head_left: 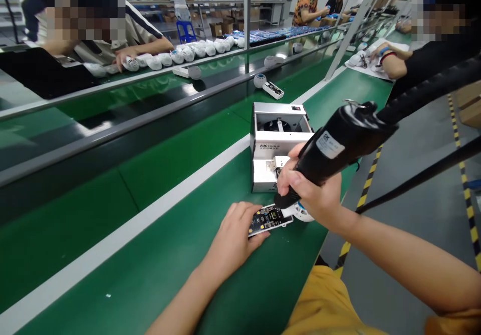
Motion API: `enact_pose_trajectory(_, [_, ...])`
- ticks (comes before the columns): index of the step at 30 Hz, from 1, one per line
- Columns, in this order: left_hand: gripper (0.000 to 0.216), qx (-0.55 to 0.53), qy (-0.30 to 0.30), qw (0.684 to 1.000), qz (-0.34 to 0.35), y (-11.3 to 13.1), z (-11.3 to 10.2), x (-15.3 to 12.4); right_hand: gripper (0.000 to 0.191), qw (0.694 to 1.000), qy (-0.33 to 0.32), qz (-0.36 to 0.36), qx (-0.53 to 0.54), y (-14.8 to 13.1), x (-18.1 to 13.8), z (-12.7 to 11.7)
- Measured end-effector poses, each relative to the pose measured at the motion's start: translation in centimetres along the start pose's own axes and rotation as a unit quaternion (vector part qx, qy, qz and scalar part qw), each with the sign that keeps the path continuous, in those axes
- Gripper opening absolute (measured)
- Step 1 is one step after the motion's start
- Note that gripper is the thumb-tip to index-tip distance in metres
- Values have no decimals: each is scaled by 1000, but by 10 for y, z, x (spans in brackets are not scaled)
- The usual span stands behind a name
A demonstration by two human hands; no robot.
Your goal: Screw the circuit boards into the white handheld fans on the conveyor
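Observation:
My right hand (313, 190) is wrapped round a black electric screwdriver (334, 142), tilted with its tip end down over a white device with an exposed circuit board (265, 220). The tip itself is hidden behind the body and my fingers. My left hand (235, 232) grips the near end of the device between thumb and fingers and holds it against the green bench. The device's round white head (303, 213) shows partly below my right hand. Just beyond stands a white screw feeder (263, 147), close to my right hand's fingers.
A green conveyor belt (112, 180) runs beside the bench, carrying a few white devices (273, 89). Across it, a person's hand (122, 57) touches a row of white round parts (188, 52). Another person works at right. Black cables trail from the right.

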State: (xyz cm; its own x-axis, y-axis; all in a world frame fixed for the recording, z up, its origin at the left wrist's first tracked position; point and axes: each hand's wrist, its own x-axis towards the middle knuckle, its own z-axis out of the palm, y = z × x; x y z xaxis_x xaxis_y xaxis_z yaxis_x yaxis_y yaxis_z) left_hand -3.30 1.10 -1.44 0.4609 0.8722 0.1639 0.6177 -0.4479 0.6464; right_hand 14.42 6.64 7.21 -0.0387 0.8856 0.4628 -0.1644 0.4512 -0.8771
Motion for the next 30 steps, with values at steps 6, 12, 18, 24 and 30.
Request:
enact_pose_trajectory(6, [46,-6,-7,1000,-6,1,-1,1,30,1000,-4,10,-25,2,0,0])
enact_pose_trajectory(12, [46,-9,-13,1000,-11,2,-1,1,31,1000,-26,9,4,3,1,-1])
enact_pose_trajectory(18, [46,-10,-14,1000,-14,3,-2,1,27,999,-50,0,-15,5,0,-3])
enact_pose_trajectory(24, [46,-11,-17,1000,-20,4,-1,2,28,998,-63,6,29,7,-1,-3])
enact_pose_trajectory(30, [48,-3,-10,1000,-18,3,-1,0,31,996,-67,5,50,-4,2,-5])
